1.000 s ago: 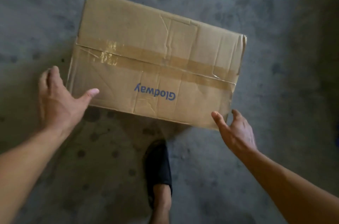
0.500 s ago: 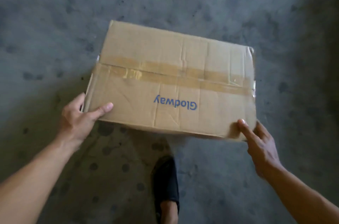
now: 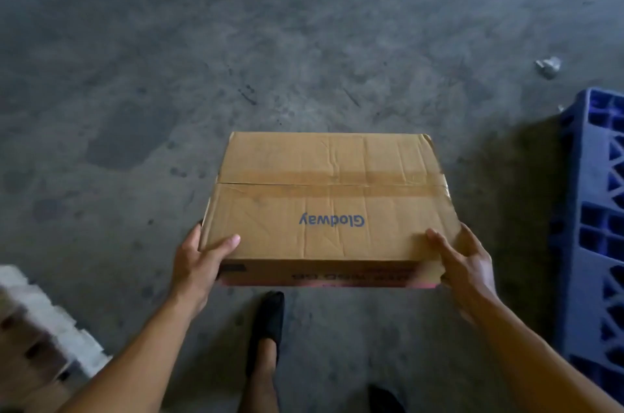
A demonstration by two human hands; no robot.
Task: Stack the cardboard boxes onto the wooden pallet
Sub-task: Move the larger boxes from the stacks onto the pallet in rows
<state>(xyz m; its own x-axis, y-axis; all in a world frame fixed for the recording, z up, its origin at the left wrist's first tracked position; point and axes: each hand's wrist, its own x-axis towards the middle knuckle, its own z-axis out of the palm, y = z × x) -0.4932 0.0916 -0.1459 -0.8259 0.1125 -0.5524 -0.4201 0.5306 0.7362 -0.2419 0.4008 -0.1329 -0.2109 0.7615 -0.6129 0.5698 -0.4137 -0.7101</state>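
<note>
We held the cardboard box [image 3: 324,206] in front of the body, at 12 o'clock from our black shoe [image 3: 268,321]. Its long axis ran from 9 o'clock to 3 o'clock, so each hand had one short end. The taped top faced up and the printed word read upside down for us. We judged that the box was off the concrete floor [image 3: 236,41], because its near side showed and nothing was under it.

Our left hand [image 3: 199,264] gripped the near corner at 9 o'clock, the thumb flat on the top and the other fingers bent round the side. Our right hand [image 3: 462,264] gripped the near corner at 3 o'clock in the same way: thumb on top, palm against the end. The fingertips under the box were hidden from us.

The coming move depended on where the pallet was. A blue pallet [image 3: 594,243] lay at 3 o'clock from the box, near the right hand, but it looked like plastic and not wood. A pale blurred stack [image 3: 37,328] lay at 8 o'clock, nearer the left hand; we could not tell whether this was the wooden pallet. If it was, we judged the box had to swing to the left and toward us.
</note>
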